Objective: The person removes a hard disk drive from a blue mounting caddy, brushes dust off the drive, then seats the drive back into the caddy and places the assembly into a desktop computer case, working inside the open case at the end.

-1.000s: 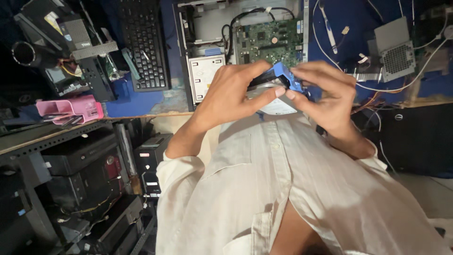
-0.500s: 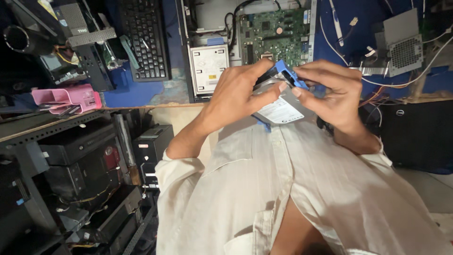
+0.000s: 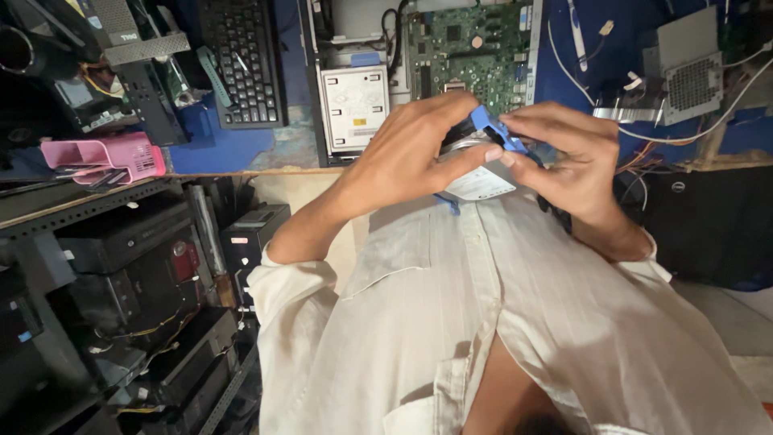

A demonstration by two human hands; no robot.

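Both hands are raised in front of the chest, closed around a hard drive [image 3: 481,179] seated in a blue plastic bracket [image 3: 493,129]. The left hand [image 3: 411,157] grips from the left side, fingers curled over the top of the drive and thumb lying along its near face. The right hand [image 3: 568,157] grips from the right, fingertips pinching the blue bracket at its upper edge. The drive is held clear of the table, tilted, with its white labelled face turned toward the wearer; a small piece of the blue bracket also shows below the drive's lower left corner.

The person wears a pale striped shirt [image 3: 483,322] with sleeves rolled up.

On the blue-topped table [image 3: 217,149] beyond the hands lies an opened computer case with a green circuit board [image 3: 467,48] exposed. Just left of the board sits a white boxed drive unit [image 3: 354,109]. A black keyboard [image 3: 241,60] lies further left. At far right, a grey metal box with a perforated grille [image 3: 688,68] rests among loose white cables [image 3: 580,64].

A pink plastic tray [image 3: 109,155] sits at the table's left edge. Below it, metal shelving [image 3: 105,201] holds stacked black computer units [image 3: 121,242].
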